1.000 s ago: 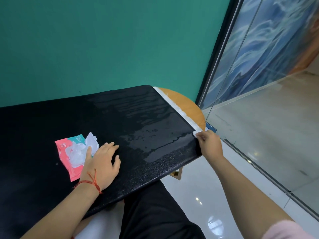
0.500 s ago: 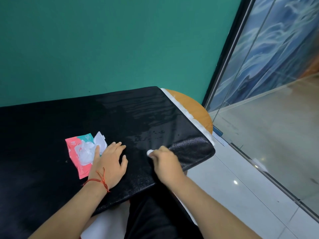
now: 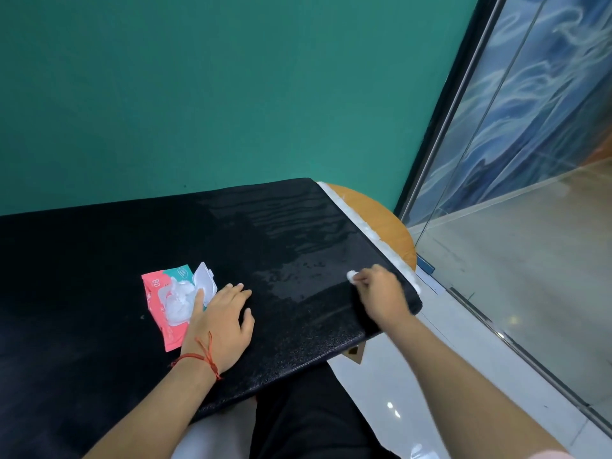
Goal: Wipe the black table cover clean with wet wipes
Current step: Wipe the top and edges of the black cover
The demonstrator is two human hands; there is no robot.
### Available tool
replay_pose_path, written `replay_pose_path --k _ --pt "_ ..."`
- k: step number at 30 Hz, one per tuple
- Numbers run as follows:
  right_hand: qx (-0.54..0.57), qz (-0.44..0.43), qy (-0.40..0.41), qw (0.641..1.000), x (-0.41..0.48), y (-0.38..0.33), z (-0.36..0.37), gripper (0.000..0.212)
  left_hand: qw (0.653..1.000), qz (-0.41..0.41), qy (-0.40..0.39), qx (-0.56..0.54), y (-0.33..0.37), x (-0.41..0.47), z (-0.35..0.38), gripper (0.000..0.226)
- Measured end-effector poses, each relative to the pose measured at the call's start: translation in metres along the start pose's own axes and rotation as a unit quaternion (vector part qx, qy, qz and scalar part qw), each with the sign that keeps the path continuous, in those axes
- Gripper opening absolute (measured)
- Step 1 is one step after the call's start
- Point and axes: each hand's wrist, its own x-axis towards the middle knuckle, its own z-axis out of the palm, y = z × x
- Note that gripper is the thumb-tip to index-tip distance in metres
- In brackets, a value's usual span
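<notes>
Black table cover (image 3: 99, 276) spread flat, wet streaks shining on its right half, small white wet wipe (image 3: 351, 275) bunched in my right grip (image 3: 381, 298) near its right edge, pink-and-teal wipes pack (image 3: 154, 294) lying flat mid-cover, lid flipped open.

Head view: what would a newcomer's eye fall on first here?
The red-and-teal wet wipe pack, lid open, stands out on the black table cover, beside the left hand resting flat. Near the cover's right edge, the right hand pinches a small white wipe by shiny wet streaks.
</notes>
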Motion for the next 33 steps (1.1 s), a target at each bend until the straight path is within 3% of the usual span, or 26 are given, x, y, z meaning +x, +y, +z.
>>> replay_pose_path --k 5,9,15,19,23,26,30,33 --pt "-0.009 0.107 0.032 0.994 0.029 0.062 -0.026 0.019 1.0 0.005 0.001 -0.001 0.0 0.0 -0.001 0.051" --pt "-0.018 0.131 0.036 0.991 0.035 0.051 -0.011 0.028 1.0 0.003 0.001 -0.004 -0.001 0.001 -0.001 0.045" --pt "0.008 -0.01 0.023 1.0 -0.033 -0.027 0.017 0.014 1.0 0.008 0.014 -0.001 -0.003 0.003 0.005 0.053" --pt "0.093 -0.138 -0.05 0.985 -0.088 -0.067 0.039 0.007 1.0 0.01 0.023 0.004 -0.004 0.002 0.007 0.055" --pt "0.124 -0.157 -0.093 0.975 -0.083 -0.059 0.041 0.006 1.0 0.009 0.017 0.01 -0.003 0.001 0.007 0.056" --pt "0.103 -0.13 -0.062 0.984 -0.056 -0.051 0.044 0.003 1.0 0.005 0.007 0.012 -0.002 0.001 0.004 0.054" --pt "0.099 -0.083 -0.027 0.991 -0.032 -0.073 0.061 0.016 1.0 -0.004 0.007 0.002 0.0 0.001 0.003 0.046" --pt "0.097 -0.136 -0.033 0.985 -0.034 -0.115 0.083 0.019 1.0 -0.01 0.019 -0.007 -0.001 0.001 0.003 0.049"
